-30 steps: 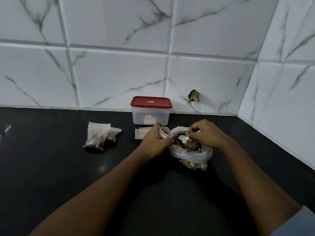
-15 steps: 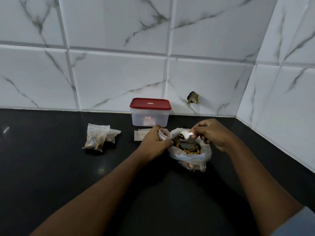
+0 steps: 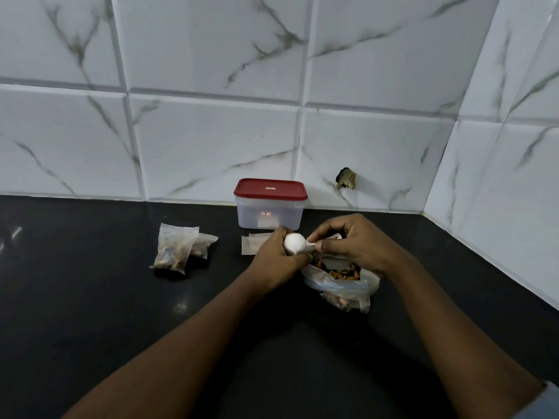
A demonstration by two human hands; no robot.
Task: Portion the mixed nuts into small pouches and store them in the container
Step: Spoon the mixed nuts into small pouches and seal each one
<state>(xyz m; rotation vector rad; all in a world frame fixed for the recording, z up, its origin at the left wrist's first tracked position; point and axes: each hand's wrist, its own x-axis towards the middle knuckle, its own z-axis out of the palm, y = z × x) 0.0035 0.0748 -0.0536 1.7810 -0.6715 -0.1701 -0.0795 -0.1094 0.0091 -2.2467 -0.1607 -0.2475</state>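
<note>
Wall: white marble-look tiles (image 3: 211,146) run behind the counter and turn a corner on my right.
Counter: black and glossy (image 3: 90,313); everything stands toward its back edge.
Bag of mixed nuts: a clear plastic bag (image 3: 338,285) sits on the counter under my right hand, its mouth rolled open, with the mixed nuts (image 3: 341,272) showing inside.
Container: the clear tub (image 3: 269,217) stands against the wall just behind my hands, with its red lid (image 3: 270,189) on.
Right hand: my right hand (image 3: 360,243) is above the bag's mouth, with thumb and forefinger pinching the spoon's handle and the other fingers curled.
Left hand: my left hand (image 3: 278,261) is beside the bag on its left, fingers curled tight. The spoon bowl covers what they hold, so I cannot tell what it is.
Filled pouches: two small pouches (image 3: 174,249) with nuts inside lie to the left, well apart from my hands, the nearer one overlapping the other.
Empty pouches: flat ones (image 3: 252,244) lie between the container and my left hand, partly hidden by it.
Spoon: the white spoon (image 3: 295,243) is tipped over, the back of its bowl facing me, right on top of my left hand.
Wall mark: a small dark fitting or hole (image 3: 345,177) sits in the tile to the right of the container.
</note>
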